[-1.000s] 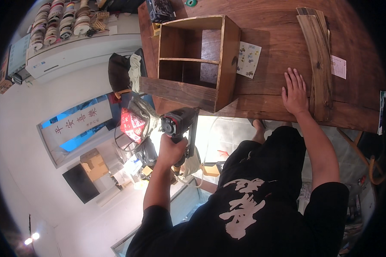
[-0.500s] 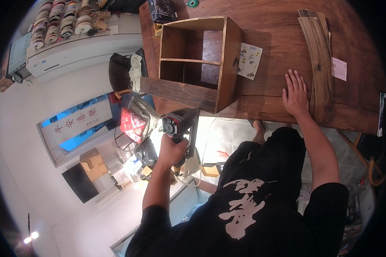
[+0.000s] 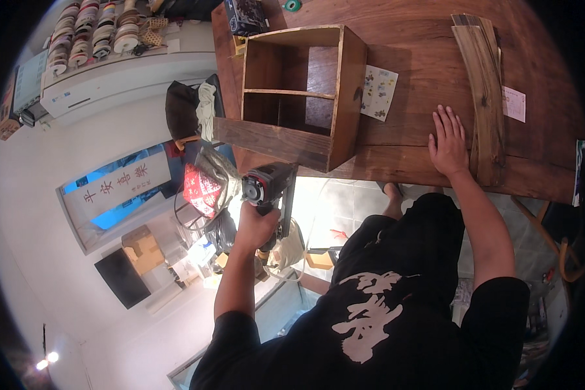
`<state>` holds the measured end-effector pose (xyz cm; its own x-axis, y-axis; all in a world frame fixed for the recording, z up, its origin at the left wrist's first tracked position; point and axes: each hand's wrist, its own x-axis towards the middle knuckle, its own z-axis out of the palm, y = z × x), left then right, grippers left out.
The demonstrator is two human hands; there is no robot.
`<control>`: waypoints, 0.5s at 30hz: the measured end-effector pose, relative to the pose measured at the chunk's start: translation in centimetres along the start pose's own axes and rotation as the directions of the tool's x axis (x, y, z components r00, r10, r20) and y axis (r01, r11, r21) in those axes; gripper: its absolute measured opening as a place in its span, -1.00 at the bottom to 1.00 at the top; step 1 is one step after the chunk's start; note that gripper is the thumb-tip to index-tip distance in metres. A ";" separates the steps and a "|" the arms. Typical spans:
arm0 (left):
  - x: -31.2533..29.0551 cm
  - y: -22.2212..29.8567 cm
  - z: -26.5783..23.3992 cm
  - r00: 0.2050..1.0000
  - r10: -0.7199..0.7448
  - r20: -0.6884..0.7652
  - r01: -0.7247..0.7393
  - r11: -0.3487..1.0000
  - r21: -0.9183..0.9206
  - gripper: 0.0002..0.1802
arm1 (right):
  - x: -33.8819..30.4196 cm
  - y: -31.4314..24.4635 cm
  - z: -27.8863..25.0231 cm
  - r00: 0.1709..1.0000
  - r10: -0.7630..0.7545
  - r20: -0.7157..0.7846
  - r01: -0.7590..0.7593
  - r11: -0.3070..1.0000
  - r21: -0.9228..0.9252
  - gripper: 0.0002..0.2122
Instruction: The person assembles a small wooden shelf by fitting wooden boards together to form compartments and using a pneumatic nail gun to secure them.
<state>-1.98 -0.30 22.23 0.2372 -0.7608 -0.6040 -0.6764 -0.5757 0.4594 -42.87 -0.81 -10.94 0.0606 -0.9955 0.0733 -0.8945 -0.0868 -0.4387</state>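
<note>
My left hand (image 3: 259, 224) is wrapped round the grip of a black and grey nail gun (image 3: 271, 180), held off the table's front edge at the left. A pale hose (image 3: 298, 276) hangs below it. Just beyond the nail gun stands a wooden box shelf (image 3: 350, 97) with open compartments. A dark board (image 3: 270, 140) runs along the shelf's near side and juts out past its left end. My right hand (image 3: 448, 143) lies flat on the wooden table (image 3: 409, 159), fingers stretched, beside a stack of long weathered wood strips (image 3: 480, 97).
A printed sheet (image 3: 378, 93) lies right of the shelf, and a pink paper slip (image 3: 515, 105) is by the strips. A dark box (image 3: 246, 16) and a green tape roll (image 3: 292, 5) sit at the back. Bags, one with a red pattern (image 3: 201, 190), crowd the left side.
My left hand has shifted slightly left with the nail gun, a little away from the board. My right hand stays in place on the table.
</note>
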 end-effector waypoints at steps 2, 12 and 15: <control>0.2 -0.8 -0.1 1.000 0.011 0.002 -0.011 1.000 -0.002 -0.87 | 0.0 -0.1 0.0 1.000 0.005 0.005 -0.005 1.000 0.000 -0.42; 0.5 -0.8 -0.4 0.999 0.006 0.035 -0.006 1.000 0.000 -0.81 | 0.0 -0.1 -0.3 1.000 0.014 0.023 -0.014 1.000 -0.004 -0.42; 0.4 -0.4 -0.2 0.999 0.018 0.031 -0.018 1.000 -0.007 -0.74 | 0.0 -0.1 -0.2 1.000 0.005 0.006 -0.005 1.000 -0.001 -0.42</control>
<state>-1.44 -0.44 21.90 0.2031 -0.7618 -0.6151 -0.6759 -0.5637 0.4748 -42.87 -0.82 -10.75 0.0592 -0.9961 0.0656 -0.8952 -0.0821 -0.4380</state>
